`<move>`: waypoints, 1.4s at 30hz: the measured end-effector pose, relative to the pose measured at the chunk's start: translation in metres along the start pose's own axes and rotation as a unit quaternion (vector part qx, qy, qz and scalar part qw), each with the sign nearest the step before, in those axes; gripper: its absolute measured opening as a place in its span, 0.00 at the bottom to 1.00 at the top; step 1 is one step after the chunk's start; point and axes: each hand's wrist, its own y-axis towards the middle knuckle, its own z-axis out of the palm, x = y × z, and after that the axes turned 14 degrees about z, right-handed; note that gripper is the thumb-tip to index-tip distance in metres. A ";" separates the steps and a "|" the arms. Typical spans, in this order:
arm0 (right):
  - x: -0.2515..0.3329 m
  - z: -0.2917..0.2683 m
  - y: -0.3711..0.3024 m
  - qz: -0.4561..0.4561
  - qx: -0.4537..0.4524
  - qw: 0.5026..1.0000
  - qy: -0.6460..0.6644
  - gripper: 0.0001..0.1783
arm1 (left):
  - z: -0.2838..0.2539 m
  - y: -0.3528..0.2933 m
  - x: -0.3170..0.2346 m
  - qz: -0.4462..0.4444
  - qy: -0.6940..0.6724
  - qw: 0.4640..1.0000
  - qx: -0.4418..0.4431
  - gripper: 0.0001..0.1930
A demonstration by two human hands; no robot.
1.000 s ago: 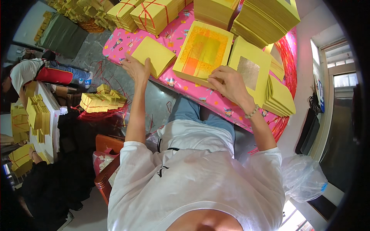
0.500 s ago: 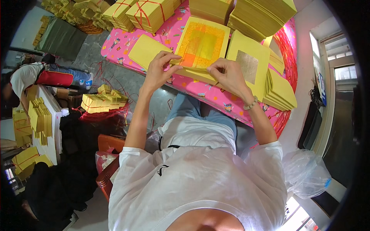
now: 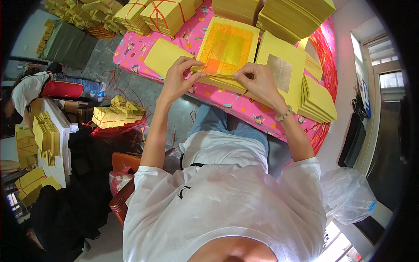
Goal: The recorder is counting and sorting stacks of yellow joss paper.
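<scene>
A stack of yellow paper sheets [image 3: 229, 46] lies in front of me, its top sheet printed orange with a yellow middle. At the stack's near left corner my left hand [image 3: 181, 78] pinches the edge of the top sheet between thumb and fingers. My right hand [image 3: 255, 78], a beaded bracelet at its wrist, pinches the near right corner. The sheet's near edge looks slightly raised between both hands. Right of it lies a yellow stack with a gold foil square [image 3: 280, 72]. Plain yellow paper [image 3: 166, 56] lies on the left.
The table wears a pink patterned cloth [image 3: 131, 50]. Tall yellow paper stacks [image 3: 297, 19] and red-tied bundles [image 3: 163, 17] stand at the back. Red strings [image 3: 329, 65] hang along the right edge. Another person [image 3: 32, 87] bends over a white table at the left.
Both hands keep their pinch on the near edge of the printed sheet, which has lifted slightly. The rest of the view has barely shifted.
</scene>
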 end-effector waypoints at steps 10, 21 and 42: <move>0.010 -0.006 -0.004 -0.031 -0.029 0.999 0.002 0.14 | 0.002 0.025 -0.028 0.211 0.282 0.935 0.037 0.14; 0.006 -0.018 0.000 -0.092 -0.153 0.977 0.114 0.41 | 0.009 0.034 -0.018 0.090 0.077 0.992 -0.045 0.10; 0.014 -0.006 -0.004 -0.012 0.115 0.939 0.323 0.32 | 0.035 0.034 -0.027 0.078 -0.214 0.959 -0.170 0.16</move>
